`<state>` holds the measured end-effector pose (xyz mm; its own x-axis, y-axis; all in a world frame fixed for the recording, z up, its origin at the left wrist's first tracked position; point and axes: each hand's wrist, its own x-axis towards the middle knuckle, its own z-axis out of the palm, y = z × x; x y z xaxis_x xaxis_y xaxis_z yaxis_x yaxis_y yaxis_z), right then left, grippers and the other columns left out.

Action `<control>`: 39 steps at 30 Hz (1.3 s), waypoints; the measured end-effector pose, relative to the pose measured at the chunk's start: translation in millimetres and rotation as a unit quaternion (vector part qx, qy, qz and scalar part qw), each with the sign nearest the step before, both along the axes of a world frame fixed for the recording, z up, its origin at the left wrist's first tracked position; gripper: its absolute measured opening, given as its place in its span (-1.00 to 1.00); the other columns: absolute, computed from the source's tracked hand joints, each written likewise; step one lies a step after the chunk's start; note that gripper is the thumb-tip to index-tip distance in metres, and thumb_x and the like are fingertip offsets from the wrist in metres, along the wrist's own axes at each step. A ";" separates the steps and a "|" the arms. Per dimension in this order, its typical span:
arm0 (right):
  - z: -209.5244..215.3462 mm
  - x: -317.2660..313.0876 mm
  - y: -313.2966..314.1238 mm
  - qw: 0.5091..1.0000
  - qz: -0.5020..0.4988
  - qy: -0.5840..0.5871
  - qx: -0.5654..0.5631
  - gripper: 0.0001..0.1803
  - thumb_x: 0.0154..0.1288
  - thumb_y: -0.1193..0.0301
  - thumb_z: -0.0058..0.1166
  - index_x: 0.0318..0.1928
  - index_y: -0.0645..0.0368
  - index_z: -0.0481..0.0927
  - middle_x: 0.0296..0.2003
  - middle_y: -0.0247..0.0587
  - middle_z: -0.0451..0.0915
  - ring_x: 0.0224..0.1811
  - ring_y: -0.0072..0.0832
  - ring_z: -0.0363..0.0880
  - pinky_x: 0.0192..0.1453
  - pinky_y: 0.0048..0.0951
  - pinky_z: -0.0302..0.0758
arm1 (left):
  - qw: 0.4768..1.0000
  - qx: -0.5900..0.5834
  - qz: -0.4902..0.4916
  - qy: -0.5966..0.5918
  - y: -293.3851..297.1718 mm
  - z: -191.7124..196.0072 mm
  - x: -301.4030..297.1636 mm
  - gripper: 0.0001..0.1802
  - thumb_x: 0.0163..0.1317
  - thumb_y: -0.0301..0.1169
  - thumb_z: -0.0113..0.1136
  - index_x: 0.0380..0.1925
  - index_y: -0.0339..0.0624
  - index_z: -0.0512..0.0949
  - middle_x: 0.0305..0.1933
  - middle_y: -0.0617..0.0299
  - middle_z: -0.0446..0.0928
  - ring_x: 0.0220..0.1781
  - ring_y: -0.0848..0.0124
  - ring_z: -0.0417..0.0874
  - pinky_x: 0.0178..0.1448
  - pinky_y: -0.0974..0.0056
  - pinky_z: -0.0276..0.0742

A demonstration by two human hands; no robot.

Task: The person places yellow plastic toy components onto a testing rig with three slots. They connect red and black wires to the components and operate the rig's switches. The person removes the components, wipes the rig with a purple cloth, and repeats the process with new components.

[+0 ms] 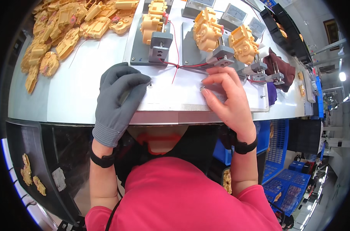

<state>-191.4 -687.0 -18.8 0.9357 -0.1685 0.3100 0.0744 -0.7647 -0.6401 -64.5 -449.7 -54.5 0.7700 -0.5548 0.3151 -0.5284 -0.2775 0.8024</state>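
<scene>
Head view. Gloved left hand (119, 94): fingertips drawn together beside a small metal peg (150, 85); from where I stood, I could not tell whether its grip had anything in it. Bare right hand (233, 100): grip loose, thumb apart from the curled fingers, just beside a grey clamp (220, 56). Three yellow casings (206, 34) sat mounted on the worktop (82, 88) beyond the hands, the leftmost reaching the upper edge. Casing pile (67, 34) at left overlapped too much to count. Dial meters (234, 15): three made out, one cropped at top. Black wristbands (101, 158): two.
</scene>
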 end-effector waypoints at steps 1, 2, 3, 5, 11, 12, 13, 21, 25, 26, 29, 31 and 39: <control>-2.0 0.0 -0.6 1.000 0.002 0.006 0.014 -0.84 0.23 0.54 0.22 -0.16 0.24 0.60 0.01 -0.10 0.48 0.09 -0.21 0.51 0.13 -0.34 0.55 | 1.000 0.003 -0.001 -0.001 0.0 0.8 0.3 -0.82 0.22 -0.54 0.23 -0.16 -0.28 0.66 0.01 0.12 0.46 0.20 0.24 0.46 0.30 0.21 0.38; -2.9 -0.2 -0.7 1.000 0.004 0.012 0.028 -0.84 0.24 0.54 0.22 -0.16 0.24 0.60 0.00 -0.10 0.48 0.09 -0.21 0.51 0.13 -0.34 0.56 | 1.000 0.003 -0.002 -0.003 -0.1 0.5 0.3 -0.82 0.22 -0.54 0.23 -0.17 -0.28 0.66 0.01 0.11 0.46 0.20 0.23 0.46 0.30 0.20 0.37; -2.4 -0.6 -0.3 1.000 0.003 0.014 0.026 -0.85 0.24 0.55 0.21 -0.17 0.24 0.60 0.00 -0.10 0.48 0.09 -0.22 0.50 0.12 -0.36 0.57 | 1.000 0.003 -0.002 -0.004 -0.2 0.1 0.1 -0.82 0.21 -0.55 0.24 -0.18 -0.28 0.66 0.01 0.11 0.46 0.20 0.23 0.46 0.30 0.20 0.37; -1.1 -0.1 0.5 1.000 0.005 0.011 0.018 -0.86 0.24 0.55 0.21 -0.18 0.24 0.60 0.00 -0.10 0.48 0.09 -0.23 0.50 0.11 -0.38 0.57 | 1.000 -0.004 -0.001 -0.008 -0.9 0.5 -0.1 -0.83 0.19 -0.56 0.25 -0.19 -0.28 0.67 0.00 0.11 0.47 0.21 0.21 0.45 0.31 0.19 0.37; 0.3 1.5 1.8 0.999 0.002 0.011 0.041 -0.89 0.21 0.54 0.24 -0.24 0.21 0.62 -0.02 -0.12 0.53 0.06 -0.21 0.50 0.08 -0.33 0.53 | 1.000 -0.005 0.004 -0.004 -1.6 1.1 0.0 -0.82 0.19 -0.57 0.25 -0.19 -0.27 0.67 -0.01 0.11 0.48 0.20 0.21 0.46 0.31 0.19 0.37; -0.5 1.8 0.6 1.000 0.006 0.005 0.028 -0.88 0.20 0.53 0.25 -0.24 0.20 0.62 -0.02 -0.12 0.53 0.06 -0.20 0.50 0.08 -0.32 0.52 | 1.000 -0.006 0.001 -0.003 -1.6 1.9 0.6 -0.82 0.19 -0.57 0.25 -0.19 -0.27 0.67 -0.02 0.11 0.48 0.20 0.21 0.46 0.31 0.19 0.37; -1.7 1.8 -0.3 1.000 0.009 0.000 0.016 -0.88 0.19 0.53 0.25 -0.25 0.20 0.62 -0.03 -0.12 0.53 0.06 -0.20 0.50 0.09 -0.31 0.51 | 1.000 -0.006 -0.002 -0.002 -1.1 2.7 0.9 -0.82 0.18 -0.57 0.25 -0.19 -0.27 0.67 -0.02 0.12 0.48 0.19 0.21 0.46 0.31 0.19 0.37; -7.2 0.5 1.9 1.000 0.002 -0.016 0.017 -0.87 0.15 0.52 0.28 -0.27 0.20 0.62 -0.06 -0.13 0.55 0.05 -0.19 0.49 0.13 -0.26 0.47 | 1.000 -0.023 0.011 -0.011 -2.9 1.3 0.0 -0.82 0.16 -0.52 0.27 -0.21 -0.20 0.69 -0.10 0.15 0.54 0.15 0.20 0.47 0.27 0.16 0.36; -7.6 0.2 2.8 0.999 0.000 -0.035 -0.019 -0.85 0.13 0.51 0.29 -0.27 0.20 0.62 -0.08 -0.13 0.56 0.04 -0.18 0.50 0.14 -0.24 0.45 | 1.000 -0.006 0.002 -0.011 -1.5 3.9 -0.1 -0.82 0.18 -0.58 0.24 -0.20 -0.26 0.67 -0.03 0.12 0.50 0.19 0.20 0.47 0.31 0.18 0.38; -7.1 0.2 3.6 0.999 -0.007 -0.037 -0.017 -0.85 0.13 0.51 0.29 -0.27 0.20 0.62 -0.08 -0.13 0.56 0.03 -0.17 0.50 0.15 -0.23 0.44 | 1.000 -0.008 0.003 -0.007 -1.6 4.3 -0.3 -0.82 0.18 -0.57 0.25 -0.20 -0.26 0.67 -0.03 0.12 0.50 0.19 0.21 0.47 0.31 0.18 0.37; -6.9 0.8 6.0 0.999 -0.020 -0.042 -0.011 -0.85 0.12 0.51 0.30 -0.27 0.20 0.62 -0.09 -0.13 0.57 0.02 -0.17 0.51 0.16 -0.23 0.43 | 0.999 -0.036 0.010 -0.004 -3.0 -0.5 0.5 -0.82 0.16 -0.50 0.27 -0.22 -0.17 0.71 -0.11 0.15 0.56 0.15 0.20 0.46 0.27 0.15 0.34; -7.2 1.2 6.1 0.999 -0.024 -0.043 -0.008 -0.85 0.12 0.51 0.29 -0.27 0.19 0.62 -0.09 -0.13 0.57 0.02 -0.17 0.51 0.16 -0.23 0.43 | 0.999 -0.038 0.012 0.000 -3.1 -1.1 0.1 -0.81 0.15 -0.49 0.27 -0.21 -0.17 0.70 -0.11 0.15 0.56 0.16 0.19 0.46 0.28 0.15 0.34; -9.4 2.3 4.8 0.998 -0.020 -0.042 -0.032 -0.87 0.14 0.52 0.28 -0.29 0.19 0.61 -0.09 -0.14 0.57 0.00 -0.18 0.52 0.18 -0.23 0.42 | 1.000 -0.002 0.008 -0.019 -4.8 11.8 -2.1 -0.79 0.12 -0.44 0.32 -0.21 -0.15 0.71 -0.10 0.15 0.56 0.17 0.17 0.46 0.30 0.13 0.34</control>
